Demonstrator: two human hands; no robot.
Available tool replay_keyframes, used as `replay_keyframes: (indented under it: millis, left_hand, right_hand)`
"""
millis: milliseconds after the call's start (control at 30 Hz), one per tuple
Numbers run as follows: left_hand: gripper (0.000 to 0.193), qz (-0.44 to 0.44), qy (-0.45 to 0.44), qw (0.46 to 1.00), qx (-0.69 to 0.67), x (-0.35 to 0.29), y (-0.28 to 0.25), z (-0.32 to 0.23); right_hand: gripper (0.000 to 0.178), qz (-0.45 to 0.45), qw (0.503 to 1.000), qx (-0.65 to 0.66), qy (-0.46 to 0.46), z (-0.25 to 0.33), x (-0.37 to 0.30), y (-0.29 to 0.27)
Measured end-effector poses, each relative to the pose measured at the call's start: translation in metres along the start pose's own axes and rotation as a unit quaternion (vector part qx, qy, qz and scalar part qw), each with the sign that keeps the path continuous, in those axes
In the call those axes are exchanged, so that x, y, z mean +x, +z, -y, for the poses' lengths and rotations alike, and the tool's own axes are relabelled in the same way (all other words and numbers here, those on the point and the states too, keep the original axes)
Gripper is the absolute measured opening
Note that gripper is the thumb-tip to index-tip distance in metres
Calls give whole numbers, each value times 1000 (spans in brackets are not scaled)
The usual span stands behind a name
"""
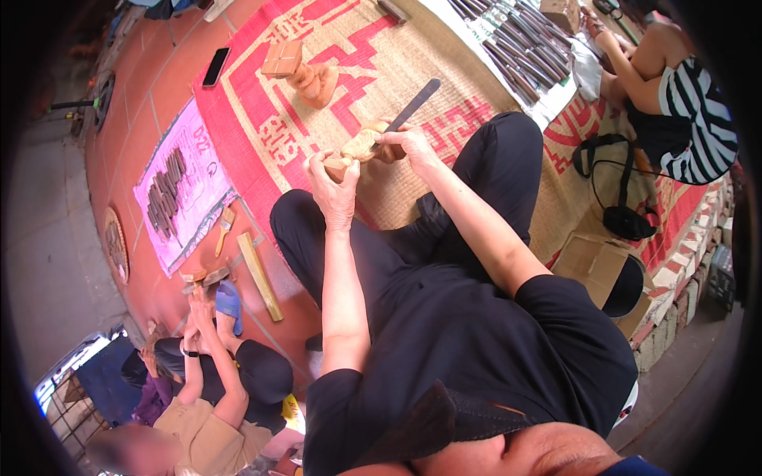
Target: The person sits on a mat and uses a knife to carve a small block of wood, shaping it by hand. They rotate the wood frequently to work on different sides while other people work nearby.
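My left hand (333, 189) is closed round the lower end of a pale carved wooden piece (361, 145), held above my crossed legs. Carved curves show on its upper face. Close against its right side, my right hand (408, 147) grips a flat, dark, file-like metal tool (414, 105), whose rounded end points up and to the right. The part of the tool under my fingers is hidden, so I cannot tell exactly where it meets the wood. Beyond my hands, a reddish-brown wood carving with a block-shaped end (313, 82) rests on the mat.
A red and straw woven mat (389, 40) lies under me. Dark chisel-like tools (528, 47) sit on white cloth at far right; more (165, 194) lie on a pink sheet at left. Nearby are a phone (215, 67), brush (225, 230), wooden bar (260, 278) and two seated people.
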State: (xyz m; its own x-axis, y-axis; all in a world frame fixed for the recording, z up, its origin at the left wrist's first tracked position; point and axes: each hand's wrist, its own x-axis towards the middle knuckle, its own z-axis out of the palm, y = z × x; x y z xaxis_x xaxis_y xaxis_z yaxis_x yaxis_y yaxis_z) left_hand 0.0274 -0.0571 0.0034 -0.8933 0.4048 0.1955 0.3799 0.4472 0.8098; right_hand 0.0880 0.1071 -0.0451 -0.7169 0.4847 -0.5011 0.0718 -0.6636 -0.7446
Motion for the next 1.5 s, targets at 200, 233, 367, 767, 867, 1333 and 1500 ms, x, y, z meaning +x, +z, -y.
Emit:
replay_keyframes:
  millis: [200, 233, 367, 767, 867, 1333, 1500]
  left_hand:
    - [47, 6, 23, 1000, 11, -4, 0, 0]
    - [47, 4, 17, 1000, 2, -3, 0, 2]
    - [47, 6, 18, 1000, 22, -2, 1, 2]
    - [49, 1, -1, 1000, 1, 1, 1, 1]
    - [50, 0, 0, 1000, 5, 1, 2, 4]
    - [48, 0, -8, 1000, 3, 0, 0, 1]
    - [48, 4, 6, 1000, 17, 2, 0, -4]
  right_hand:
    - [37, -7, 1000, -5, 8, 2, 7, -12]
    - [38, 11, 999, 36, 7, -1, 10, -11]
    - [44, 40, 999, -3, 17, 1, 1, 0]
    - [43, 38, 999, -15, -1, 3, 2, -5]
    - [45, 74, 997, -3, 2, 2, -6, 3]
    - [42, 94, 995, 8, 16, -1, 2, -1]
    - [45, 13, 999, 39, -22, -15, 31, -19]
